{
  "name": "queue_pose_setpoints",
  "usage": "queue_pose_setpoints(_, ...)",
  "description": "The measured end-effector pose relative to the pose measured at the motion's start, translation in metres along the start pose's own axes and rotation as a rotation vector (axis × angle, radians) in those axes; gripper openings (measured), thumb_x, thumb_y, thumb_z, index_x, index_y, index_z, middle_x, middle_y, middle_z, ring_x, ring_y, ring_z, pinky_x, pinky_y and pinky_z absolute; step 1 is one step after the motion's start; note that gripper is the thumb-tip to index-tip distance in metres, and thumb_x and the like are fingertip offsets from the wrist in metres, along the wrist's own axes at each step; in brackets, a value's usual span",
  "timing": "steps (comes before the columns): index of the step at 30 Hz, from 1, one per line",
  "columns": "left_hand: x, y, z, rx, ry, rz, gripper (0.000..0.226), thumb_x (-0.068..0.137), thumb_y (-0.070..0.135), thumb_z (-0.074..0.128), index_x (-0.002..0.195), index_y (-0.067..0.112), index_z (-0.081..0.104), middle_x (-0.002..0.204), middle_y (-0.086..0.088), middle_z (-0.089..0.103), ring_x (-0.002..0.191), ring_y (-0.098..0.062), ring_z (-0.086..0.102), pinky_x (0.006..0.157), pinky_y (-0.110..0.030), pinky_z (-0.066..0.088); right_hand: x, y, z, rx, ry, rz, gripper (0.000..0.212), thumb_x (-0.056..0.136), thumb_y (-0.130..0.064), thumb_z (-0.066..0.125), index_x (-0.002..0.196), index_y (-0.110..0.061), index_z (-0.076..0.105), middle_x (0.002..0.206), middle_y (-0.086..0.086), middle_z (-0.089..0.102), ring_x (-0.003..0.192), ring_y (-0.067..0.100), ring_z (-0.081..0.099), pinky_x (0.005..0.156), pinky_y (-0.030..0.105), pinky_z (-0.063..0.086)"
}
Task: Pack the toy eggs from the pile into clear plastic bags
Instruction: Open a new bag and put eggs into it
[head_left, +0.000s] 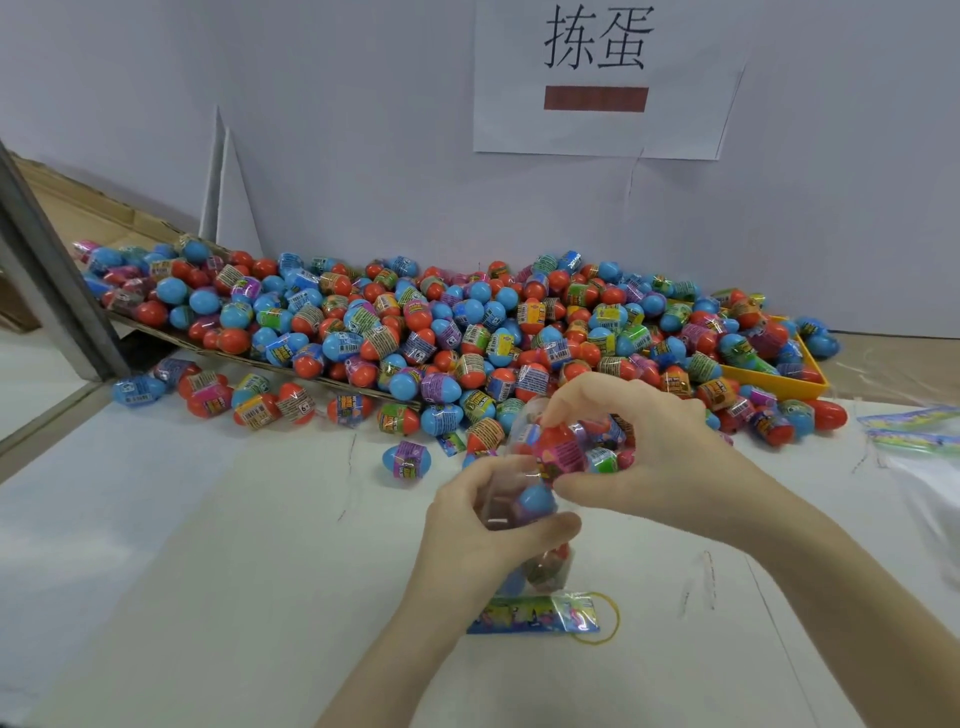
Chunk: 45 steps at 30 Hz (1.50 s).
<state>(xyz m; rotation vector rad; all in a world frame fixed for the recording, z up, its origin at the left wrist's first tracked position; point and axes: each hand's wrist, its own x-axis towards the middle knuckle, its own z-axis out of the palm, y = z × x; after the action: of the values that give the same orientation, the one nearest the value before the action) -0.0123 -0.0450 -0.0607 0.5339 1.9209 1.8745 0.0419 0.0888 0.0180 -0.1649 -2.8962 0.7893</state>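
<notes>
RISK egg slips past bag mouth | left hand (488, 519) grips clear bag (540, 566) | right hand (623, 447) clutches toy eggs (563, 449) above it | loose mouth, overfull grasp

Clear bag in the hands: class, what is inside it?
The clear bag holds toy eggs: a blue egg and red ones show. The left hand covers the rest.
</notes>
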Motion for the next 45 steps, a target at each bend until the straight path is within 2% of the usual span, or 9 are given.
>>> queue_pose_setpoints(7, -0.002, -0.002, -0.001, -0.078, -0.074, -0.008, 0.035, 0.065, 0.013, 0.079, 0.097, 0.020, 0.067, 0.087, -0.001, 0.073, 0.081, -0.014, 0.068, 0.066, -0.017, 0.053, 0.005, -0.003, -0.005, -0.102, -0.009, 0.059, 0.020, 0.059, -0.064, 0.060, 0.065, -0.047, 0.052, 0.095, -0.023, 0.053, 0.105, 0.010, 0.036, 0.076, 0.030, 0.012)
queue_pose_setpoints(12, 0.001, 0.000, -0.003, -0.199, -0.062, -0.041, 0.047, 0.052, 0.035, 0.073, 0.096, 0.020, 0.069, 0.091, 0.004, 0.074, 0.084, -0.007, 0.069, 0.065, -0.012, 0.050, 0.009, 0.008, -0.009, -0.207, -0.025, -0.087, 0.076, 0.058, -0.075, 0.007, 0.083, -0.036, 0.067, 0.092, -0.035, 0.040, 0.103, -0.001, 0.024, 0.070, 0.025, 0.008)
queue_pose_setpoints(19, 0.003, -0.002, -0.003, -0.313, -0.088, -0.136, 0.044, 0.056, 0.032, 0.071, 0.095, 0.012, 0.070, 0.089, -0.004, 0.074, 0.080, -0.015, 0.070, 0.063, -0.021, 0.055, 0.006, 0.028, 0.005, -0.300, -0.199, -0.150, 0.031, 0.064, -0.066, 0.062, 0.078, -0.060, 0.035, 0.112, -0.026, 0.022, 0.106, -0.002, 0.012, 0.070, 0.024, 0.008)
queue_pose_setpoints(25, 0.001, -0.005, 0.001, -0.283, -0.083, -0.088, 0.047, 0.063, 0.033, 0.067, 0.104, 0.011, 0.068, 0.095, -0.001, 0.074, 0.090, -0.011, 0.069, 0.072, -0.018, 0.054, 0.008, 0.031, 0.014, -0.163, -0.083, -0.103, 0.010, 0.068, -0.062, 0.053, 0.068, -0.056, 0.045, 0.115, -0.026, 0.024, 0.108, -0.007, 0.013, 0.077, 0.022, 0.008)
queue_pose_setpoints(28, 0.004, -0.006, 0.001, -0.297, -0.036, -0.078, 0.041, 0.061, 0.035, 0.067, 0.098, 0.016, 0.069, 0.090, 0.004, 0.074, 0.087, -0.007, 0.068, 0.072, -0.016, 0.053, 0.000, 0.029, 0.023, 0.201, 0.109, 0.022, 0.036, 0.053, -0.069, 0.051, 0.087, -0.059, 0.048, 0.118, -0.028, 0.037, 0.111, -0.011, 0.035, 0.095, 0.020, 0.029)
queue_pose_setpoints(31, 0.005, -0.005, 0.001, -0.307, -0.009, -0.073, 0.034, 0.061, 0.036, 0.066, 0.091, 0.022, 0.069, 0.086, 0.007, 0.074, 0.084, -0.005, 0.069, 0.068, -0.014, 0.053, -0.011, 0.029, 0.037, 0.698, 0.209, 0.256, 0.072, 0.049, -0.055, 0.070, 0.114, -0.048, 0.039, 0.106, -0.019, 0.060, 0.086, -0.005, 0.062, 0.070, 0.017, 0.051)
queue_pose_setpoints(35, 0.000, -0.008, -0.001, -0.233, -0.080, -0.112, 0.051, 0.053, 0.045, 0.071, 0.101, 0.029, 0.062, 0.093, 0.015, 0.071, 0.088, 0.004, 0.065, 0.067, -0.010, 0.049, -0.014, 0.033, 0.052, 0.846, 0.118, 0.363, 0.032, 0.073, -0.017, 0.073, 0.104, -0.020, 0.063, 0.082, -0.002, 0.073, 0.075, 0.011, 0.069, 0.064, 0.025, 0.056)
queue_pose_setpoints(39, -0.004, -0.017, -0.012, -0.052, -0.191, -0.221, 0.070, 0.048, 0.036, 0.090, 0.110, 0.023, 0.060, 0.101, 0.014, 0.069, 0.093, 0.002, 0.064, 0.069, -0.011, 0.049, -0.013, 0.041, 0.051, 0.967, 0.145, 0.384, 0.022, 0.076, -0.010, 0.070, 0.097, -0.014, 0.066, 0.082, 0.005, 0.073, 0.069, 0.014, 0.068, 0.062, 0.027, 0.056)
queue_pose_setpoints(45, -0.002, -0.022, -0.016, -0.140, -0.199, -0.189, 0.024, 0.072, 0.025, 0.070, 0.095, 0.018, 0.071, 0.090, 0.001, 0.074, 0.081, -0.008, 0.067, 0.070, -0.016, 0.052, -0.017, 0.047, 0.053, 1.074, -0.049, 0.315, 0.047, 0.061, -0.022, 0.078, 0.107, -0.017, 0.064, 0.097, 0.003, 0.071, 0.082, 0.015, 0.068, 0.067, 0.023, 0.055)
